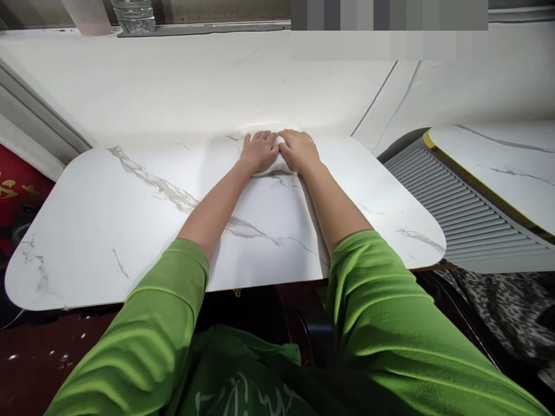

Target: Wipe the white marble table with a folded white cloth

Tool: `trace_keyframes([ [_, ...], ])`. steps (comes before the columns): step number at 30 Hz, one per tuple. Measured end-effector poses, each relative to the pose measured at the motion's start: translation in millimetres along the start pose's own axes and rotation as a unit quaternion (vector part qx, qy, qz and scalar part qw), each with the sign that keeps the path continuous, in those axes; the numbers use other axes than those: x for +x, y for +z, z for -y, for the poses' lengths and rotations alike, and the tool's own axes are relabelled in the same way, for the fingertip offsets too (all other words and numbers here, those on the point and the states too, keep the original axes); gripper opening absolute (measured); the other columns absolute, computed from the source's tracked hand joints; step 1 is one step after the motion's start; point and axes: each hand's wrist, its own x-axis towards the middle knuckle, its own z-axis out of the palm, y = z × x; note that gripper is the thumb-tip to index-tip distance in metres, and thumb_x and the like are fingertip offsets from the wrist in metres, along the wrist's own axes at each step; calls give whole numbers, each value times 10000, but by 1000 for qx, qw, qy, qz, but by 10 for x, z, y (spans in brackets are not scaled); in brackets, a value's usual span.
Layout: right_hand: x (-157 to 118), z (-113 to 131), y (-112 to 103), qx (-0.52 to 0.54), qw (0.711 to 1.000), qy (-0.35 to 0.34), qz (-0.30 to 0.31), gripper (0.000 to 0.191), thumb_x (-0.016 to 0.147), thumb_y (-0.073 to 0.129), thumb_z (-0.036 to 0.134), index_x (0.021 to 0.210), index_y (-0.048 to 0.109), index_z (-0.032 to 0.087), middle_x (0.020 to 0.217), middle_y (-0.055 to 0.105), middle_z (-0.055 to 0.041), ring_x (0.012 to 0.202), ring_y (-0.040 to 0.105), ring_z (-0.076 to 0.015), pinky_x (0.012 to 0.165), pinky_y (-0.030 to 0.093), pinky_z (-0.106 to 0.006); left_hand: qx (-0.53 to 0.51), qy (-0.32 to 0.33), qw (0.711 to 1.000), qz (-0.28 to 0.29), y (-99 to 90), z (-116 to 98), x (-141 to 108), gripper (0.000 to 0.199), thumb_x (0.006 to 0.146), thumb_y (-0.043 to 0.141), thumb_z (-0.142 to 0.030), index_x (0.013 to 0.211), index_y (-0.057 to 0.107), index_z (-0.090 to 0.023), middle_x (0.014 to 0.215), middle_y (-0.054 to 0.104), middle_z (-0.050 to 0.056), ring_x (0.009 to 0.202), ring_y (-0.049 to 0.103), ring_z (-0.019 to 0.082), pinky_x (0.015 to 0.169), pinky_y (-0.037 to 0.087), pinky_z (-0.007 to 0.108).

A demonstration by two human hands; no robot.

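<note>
White cloth (281, 164) mostly hidden under left hand (259, 151), right hand (300, 151).

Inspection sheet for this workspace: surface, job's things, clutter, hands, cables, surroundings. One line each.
Surface: white marble-patterned table, rounded corners.
Job's things: bunched white cloth at the table's far edge, partly hidden by the hands.
Clutter: clear bottle and pinkish container by the ledge beyond the table.
Hands: left hand and right hand both lie over the cloth, fingers forward.
Cables: two thin lines on the wall, right of centre; cables or seams, cannot tell.
Surroundings: second marble-patterned table at right, camouflage fabric below it, red item at left.
</note>
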Motion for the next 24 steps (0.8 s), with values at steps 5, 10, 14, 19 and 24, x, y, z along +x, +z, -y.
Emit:
trace_keyframes([
  [5,5,7,-25,-7,999,7,-31,521,907,283,274,1305,618,235,1290,667,-102,1216,579,-318,1031,461,-519,3,7,1000,3,0,52,84,539,983,267,-232,1504,394,-172,1605,368,65,1499,274,204,1250,131,474],
  [10,81,-62,54,3,999,1,-43,524,927,261,264,1293,628,187,1282,668,-131,1190,583,-327,1002,463,-512,0,1,1000,14,3,71,135,552,981,269,-224,1521,360,-164,1617,341,65,1511,244,204,1255,100,474],
  [14,128,-62,106,-23,999,-36,-21,561,942,237,225,1406,537,124,1456,552,-146,1360,470,-300,1109,371,-503,-3,-3,1000,20,-13,58,103,543,1002,245,-251,1531,347,-182,1635,303,61,1529,205,207,1260,74,470],
  [19,-20,20,45,-51,997,-45,20,564,939,272,204,1452,478,92,1509,489,-174,1398,429,-328,1119,338,-548,7,-1,999,35,-48,14,-102,555,1016,241,-270,1554,304,-145,1654,242,96,1540,169,242,1252,69,511],
  [24,-454,217,-68,-39,998,-49,23,556,971,265,260,1473,447,106,1542,447,-167,1435,383,-327,1146,295,-570,8,29,999,32,-103,-38,-543,543,1027,243,-293,1542,324,-142,1644,263,116,1532,194,274,1238,104,547],
])
